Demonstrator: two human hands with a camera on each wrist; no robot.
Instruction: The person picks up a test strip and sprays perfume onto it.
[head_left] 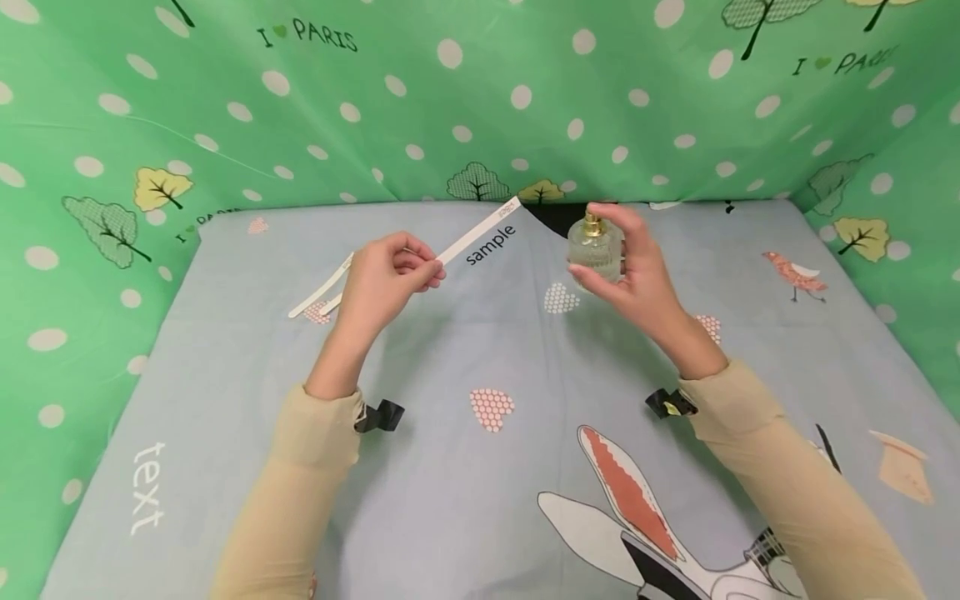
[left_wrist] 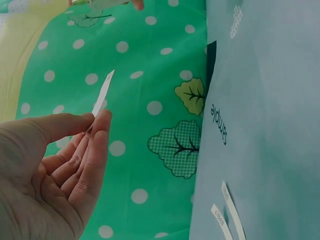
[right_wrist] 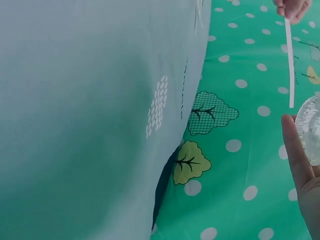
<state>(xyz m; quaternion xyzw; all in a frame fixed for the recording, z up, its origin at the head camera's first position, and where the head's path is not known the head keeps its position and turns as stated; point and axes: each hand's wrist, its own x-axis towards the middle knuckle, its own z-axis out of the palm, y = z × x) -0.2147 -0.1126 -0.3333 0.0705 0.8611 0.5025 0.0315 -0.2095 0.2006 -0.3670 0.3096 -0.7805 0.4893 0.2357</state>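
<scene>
Between thumb and forefinger, my left hand (head_left: 390,275) pinches a white paper perfume test strip (head_left: 480,232) by one end. Its free end, with small print on it, points up and right toward the bottle. My right hand (head_left: 641,275) grips a clear glass perfume bottle (head_left: 595,252) with a gold spray neck, the index finger on top of the sprayer and the thumb under the base. In the right wrist view the bottle (right_wrist: 311,130) is cut off by the frame edge. A gap separates strip and bottle. Both are held up above the table.
Two more paper strips (head_left: 318,287) lie on the table left of centre, partly hidden behind the left hand. A pale blue printed cloth (head_left: 450,483) covers the table. Behind it stands a green dotted curtain (head_left: 420,83). Black wrist mounts (head_left: 381,416) sit at both sleeves.
</scene>
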